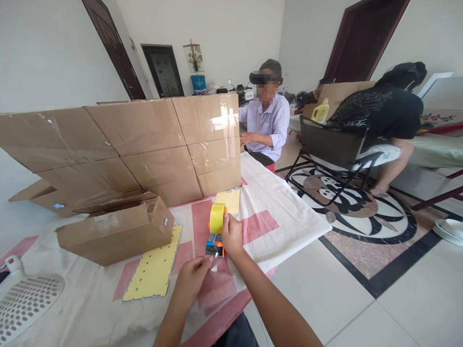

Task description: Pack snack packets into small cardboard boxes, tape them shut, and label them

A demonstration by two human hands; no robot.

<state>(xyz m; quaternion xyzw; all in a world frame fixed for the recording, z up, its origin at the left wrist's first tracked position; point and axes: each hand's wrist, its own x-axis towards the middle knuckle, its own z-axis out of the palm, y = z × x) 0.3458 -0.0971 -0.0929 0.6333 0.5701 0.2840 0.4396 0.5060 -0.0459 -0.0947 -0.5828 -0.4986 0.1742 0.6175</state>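
In my right hand (232,234) is a tape dispenser (216,246), orange and blue, loaded with a roll of yellow tape (217,218). My left hand (195,274) pinches the loose end of the clear tape strip (214,264) just below the dispenser's blade. Left of my hands lies a yellow card (154,270) with a scalloped, dotted edge. An open cardboard box (119,233) rests partly over that card. Another yellow card (231,198) lies beyond the tape roll.
A wall of taped cardboard boxes (159,144) stands across the table's far side. A white perforated plastic piece (31,301) is at the lower left. One person (269,118) sits behind the wall; another (376,115) sits on a chair (331,144) at the right.
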